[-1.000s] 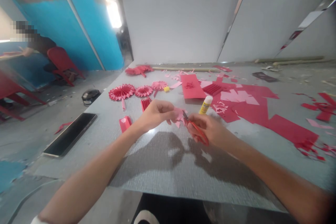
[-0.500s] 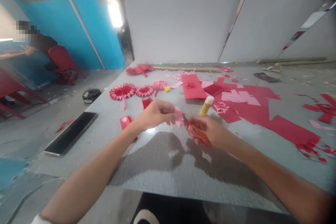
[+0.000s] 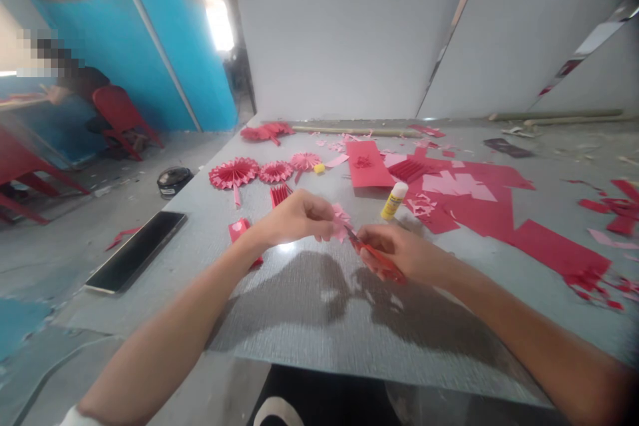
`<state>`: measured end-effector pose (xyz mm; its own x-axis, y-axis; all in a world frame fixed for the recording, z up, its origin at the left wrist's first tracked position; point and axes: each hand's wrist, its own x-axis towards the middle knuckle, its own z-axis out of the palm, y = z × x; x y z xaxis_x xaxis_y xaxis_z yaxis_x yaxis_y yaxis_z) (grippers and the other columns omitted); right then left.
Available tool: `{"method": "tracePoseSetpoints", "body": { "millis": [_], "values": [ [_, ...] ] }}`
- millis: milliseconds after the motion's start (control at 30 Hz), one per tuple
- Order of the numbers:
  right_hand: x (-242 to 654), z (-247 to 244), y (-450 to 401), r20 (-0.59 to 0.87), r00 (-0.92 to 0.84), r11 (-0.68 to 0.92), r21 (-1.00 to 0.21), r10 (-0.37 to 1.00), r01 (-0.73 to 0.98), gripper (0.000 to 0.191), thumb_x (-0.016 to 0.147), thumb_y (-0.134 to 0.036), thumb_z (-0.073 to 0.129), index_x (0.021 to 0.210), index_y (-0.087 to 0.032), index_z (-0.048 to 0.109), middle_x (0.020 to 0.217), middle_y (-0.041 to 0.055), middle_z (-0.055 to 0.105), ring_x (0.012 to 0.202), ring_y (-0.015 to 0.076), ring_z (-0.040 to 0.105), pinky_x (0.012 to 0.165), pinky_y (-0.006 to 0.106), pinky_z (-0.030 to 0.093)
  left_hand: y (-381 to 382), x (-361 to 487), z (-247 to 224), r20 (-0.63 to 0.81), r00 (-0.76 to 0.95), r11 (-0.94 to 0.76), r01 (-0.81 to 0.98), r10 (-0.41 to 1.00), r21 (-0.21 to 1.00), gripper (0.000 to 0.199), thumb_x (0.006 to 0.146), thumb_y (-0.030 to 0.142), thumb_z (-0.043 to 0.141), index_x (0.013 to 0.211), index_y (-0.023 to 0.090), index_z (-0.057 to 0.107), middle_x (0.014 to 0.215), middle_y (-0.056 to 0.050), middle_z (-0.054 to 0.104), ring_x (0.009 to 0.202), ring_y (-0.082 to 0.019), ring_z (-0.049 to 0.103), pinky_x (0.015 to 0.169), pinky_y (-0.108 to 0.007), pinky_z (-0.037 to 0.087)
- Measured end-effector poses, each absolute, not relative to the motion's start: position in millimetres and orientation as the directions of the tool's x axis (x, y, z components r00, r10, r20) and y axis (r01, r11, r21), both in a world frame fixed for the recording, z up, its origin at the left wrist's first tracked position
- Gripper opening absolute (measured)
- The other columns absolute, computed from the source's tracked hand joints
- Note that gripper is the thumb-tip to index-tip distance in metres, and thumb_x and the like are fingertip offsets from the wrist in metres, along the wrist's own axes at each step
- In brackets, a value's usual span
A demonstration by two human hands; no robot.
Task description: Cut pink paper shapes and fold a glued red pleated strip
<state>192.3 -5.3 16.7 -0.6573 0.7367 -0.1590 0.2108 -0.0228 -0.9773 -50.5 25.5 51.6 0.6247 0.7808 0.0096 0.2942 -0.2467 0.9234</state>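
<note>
Two hands over grey table: L hand pinching thin pink paper piece in fingertips, R hand clamped on red-handled scissors, blades at paper edge. Paper light, soft, flimsy; best held close to cut.

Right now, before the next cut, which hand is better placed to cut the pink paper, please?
Probably the right hand: it holds the red-handled scissors, and their blades are at the edge of the pink paper. The left hand is pinching that paper, so it seems better kept for holding it steady.

No readable text; glue stick label blurred.
</note>
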Motion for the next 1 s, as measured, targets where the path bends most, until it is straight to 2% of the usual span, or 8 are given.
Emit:
{"method": "tracePoseSetpoints", "body": {
  "millis": [200,567,833,1000],
  "values": [
    [193.1,17.7,-5.6,-0.166,-0.665,-0.019,-0.975,0.729,0.222,0.037,0.087,-0.05,0.073,0.081,-0.02,0.051,0.063,-0.0063,0.053,0.051,0.0076,0.048,0.049,0.023,0.037,24.8,-50.5,52.4,-0.008,0.633,-0.242,0.307,0.774,0.92,0.017,0.082,0.028,0.074,0.074,0.013,0.073,0.062,0.0,0.063,0.059,-0.008,0.055,0.053,-0.019,0.039],
    [194.4,20.1,-7.1,-0.195,-0.668,-0.015,-0.964,0.718,0.265,0.021,0.094,-0.036,0.064,0.084,-0.02,0.053,0.069,-0.0051,0.057,0.056,0.008,0.05,0.054,0.022,0.042,24.2,-50.6,52.8,-0.032,0.645,-0.222,0.308,0.763,0.925,0.019,0.082,0.031,0.074,0.076,0.013,0.075,0.062,0.0,0.063,0.059,-0.008,0.055,0.055,-0.02,0.041],
    [195.0,18.5,-6.1,-0.209,-0.665,-0.026,-0.961,0.717,0.274,0.027,0.091,-0.04,0.069,0.082,-0.021,0.053,0.067,-0.0045,0.057,0.055,0.0091,0.051,0.053,0.023,0.043,25.8,-51.2,49.7,-0.04,0.648,-0.224,0.321,0.76,0.92,0.016,0.082,0.029,0.073,0.076,0.014,0.076,0.063,-0.001,0.065,0.06,-0.009,0.057,0.055,-0.02,0.042],
    [193.7,21.5,-7.4,-0.22,-0.663,-0.042,-0.961,0.716,0.274,0.029,0.088,-0.041,0.072,0.081,-0.021,0.051,0.066,-0.0053,0.056,0.052,0.0082,0.05,0.049,0.022,0.039,26.7,-51.5,47.2,-0.041,0.646,-0.21,0.307,0.762,0.928,0.018,0.083,0.031,0.073,0.078,0.014,0.077,0.065,-0.002,0.066,0.061,-0.01,0.058,0.057,-0.02,0.044]
  ]
}}
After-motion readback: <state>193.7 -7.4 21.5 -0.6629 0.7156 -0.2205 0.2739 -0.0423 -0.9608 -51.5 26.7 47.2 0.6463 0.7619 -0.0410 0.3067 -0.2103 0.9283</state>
